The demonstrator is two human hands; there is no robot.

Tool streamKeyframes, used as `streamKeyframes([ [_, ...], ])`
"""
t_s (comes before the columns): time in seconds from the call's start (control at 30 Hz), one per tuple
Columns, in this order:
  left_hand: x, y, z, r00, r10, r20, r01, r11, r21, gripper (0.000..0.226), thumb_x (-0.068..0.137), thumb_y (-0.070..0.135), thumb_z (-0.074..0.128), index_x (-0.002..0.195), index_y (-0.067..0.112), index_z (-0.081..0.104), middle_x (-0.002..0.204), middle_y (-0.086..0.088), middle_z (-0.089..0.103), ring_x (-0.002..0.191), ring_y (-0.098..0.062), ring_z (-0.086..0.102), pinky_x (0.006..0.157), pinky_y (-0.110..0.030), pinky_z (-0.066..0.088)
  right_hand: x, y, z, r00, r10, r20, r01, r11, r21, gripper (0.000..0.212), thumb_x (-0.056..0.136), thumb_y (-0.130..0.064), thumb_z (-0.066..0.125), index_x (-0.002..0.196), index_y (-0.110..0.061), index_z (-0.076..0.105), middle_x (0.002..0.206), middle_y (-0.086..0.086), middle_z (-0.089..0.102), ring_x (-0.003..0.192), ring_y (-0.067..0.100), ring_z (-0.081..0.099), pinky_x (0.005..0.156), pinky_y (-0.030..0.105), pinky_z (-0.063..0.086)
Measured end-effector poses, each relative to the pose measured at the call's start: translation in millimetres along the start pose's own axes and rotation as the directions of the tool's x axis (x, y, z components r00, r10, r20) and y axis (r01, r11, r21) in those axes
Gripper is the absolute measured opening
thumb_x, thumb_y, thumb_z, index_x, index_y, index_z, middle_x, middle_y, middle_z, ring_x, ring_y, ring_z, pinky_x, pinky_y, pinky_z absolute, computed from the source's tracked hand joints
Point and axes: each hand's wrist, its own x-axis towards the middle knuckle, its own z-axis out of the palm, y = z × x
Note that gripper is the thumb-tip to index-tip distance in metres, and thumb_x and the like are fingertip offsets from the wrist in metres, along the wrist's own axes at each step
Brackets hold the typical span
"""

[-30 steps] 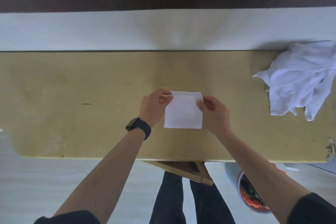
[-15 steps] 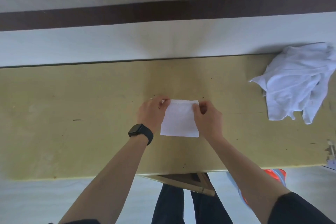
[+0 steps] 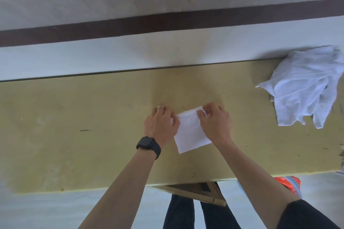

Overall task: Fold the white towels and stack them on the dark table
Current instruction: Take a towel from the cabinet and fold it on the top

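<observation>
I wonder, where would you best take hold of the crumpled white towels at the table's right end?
Probably the pointed corner jutting left out of the crumpled towels, approached from the left by the right hand: it lies flat and free on the table, whereas the rest is bunched.

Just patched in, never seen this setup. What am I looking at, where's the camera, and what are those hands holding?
No machine here: these are a person's two bare hands. The single picture comes from a camera worn on the head, looking down over the table. The left hand, with a black watch on its wrist, and the right hand each pinch a far corner of a folded white towel on it. A crumpled pile of white towels lies at the far right.
</observation>
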Motion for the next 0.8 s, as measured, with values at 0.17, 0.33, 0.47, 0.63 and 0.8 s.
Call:
streamKeyframes([
  [0.17,-10.7,15.8,-5.3,0.997,-0.039,0.07,0.035,0.998,0.046,0.025,0.093,0.041,0.046,0.101,0.02,0.056,0.107,0.0,0.06,0.105,-0.022,0.051,0.079,-0.034,0.045,-7.6,2.1,-15.1,0.999,-0.004,0.038,0.005,1.0,-0.007,0.034,0.087,-0.05,0.063,0.116,-0.033,0.059,0.112,-0.011,0.058,0.11,0.019,0.048,0.093,0.035,0.041],
  [0.33,9.1,43.9,-12.9,0.982,-0.033,0.188,0.04,0.999,-0.035,0.035,0.094,0.045,0.053,0.118,0.02,0.054,0.117,-0.002,0.058,0.114,-0.024,0.05,0.086,-0.039,0.049,-53.2,12.2,-19.1,0.915,0.4,0.057,-0.385,0.819,0.426,0.048,0.081,-0.037,0.073,0.118,-0.018,0.049,0.113,-0.003,0.053,0.103,0.019,0.055,0.083,0.034,0.045],
  [0.47,18.3,52.1,-8.1,0.961,-0.062,0.268,0.058,0.998,0.023,0.026,0.095,0.038,0.054,0.113,0.02,0.059,0.113,-0.003,0.062,0.106,-0.025,0.056,0.087,-0.042,0.05,-82.3,16.3,-3.6,0.816,0.563,0.135,-0.548,0.675,0.494,0.041,0.083,-0.034,0.071,0.107,-0.017,0.043,0.107,0.001,0.052,0.085,0.016,0.057,0.071,0.035,0.049],
  [0.63,17.7,51.4,-0.6,0.949,-0.109,0.295,0.112,0.994,0.007,0.022,0.094,0.038,0.053,0.101,0.021,0.064,0.094,-0.001,0.068,0.085,-0.025,0.063,0.079,-0.041,0.055,-90.1,10.5,13.2,0.77,0.622,0.144,-0.594,0.615,0.518,0.031,0.084,-0.027,0.066,0.106,-0.017,0.047,0.1,-0.001,0.061,0.08,0.016,0.06,0.063,0.031,0.045],
  [0.8,8.4,51.5,6.6,0.948,-0.156,0.276,0.153,0.988,0.033,0.031,0.096,0.038,0.05,0.106,0.011,0.062,0.107,-0.008,0.066,0.1,-0.029,0.059,0.084,-0.042,0.053,-83.8,13.2,6.9,0.742,0.641,0.199,-0.623,0.548,0.558,0.022,0.084,-0.019,0.063,0.103,-0.017,0.053,0.086,-0.004,0.061,0.069,0.007,0.056,0.047,0.023,0.038],
])
